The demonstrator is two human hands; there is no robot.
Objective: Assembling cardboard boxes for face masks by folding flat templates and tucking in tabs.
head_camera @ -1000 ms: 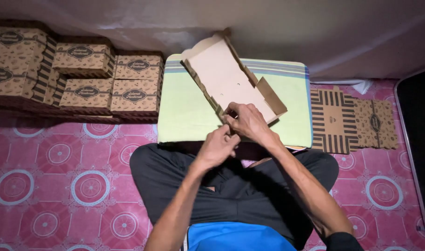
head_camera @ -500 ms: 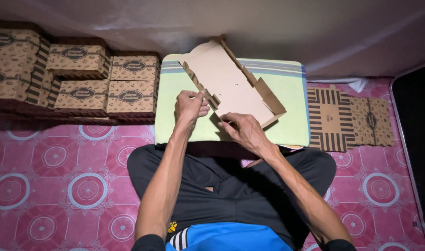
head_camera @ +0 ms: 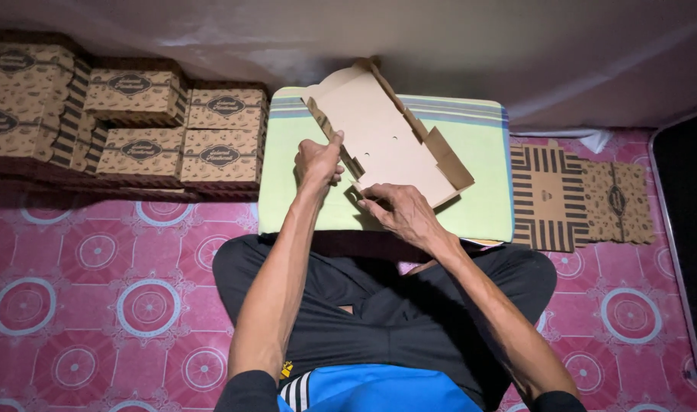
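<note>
While I watched remotely, the left hand [head_camera: 318, 162] pinched a side flap of the half-folded plain brown cardboard box [head_camera: 387, 137]; the right hand [head_camera: 398, 212], fingers closed, gripped its near edge over the pale green cushion [head_camera: 482, 206].

Folded printed boxes [head_camera: 142, 122] are stacked at the left on a pink patterned mat [head_camera: 97, 305]. Flat printed blanks [head_camera: 573, 198] lie just beside a green cushion [head_camera: 478, 206].
</note>
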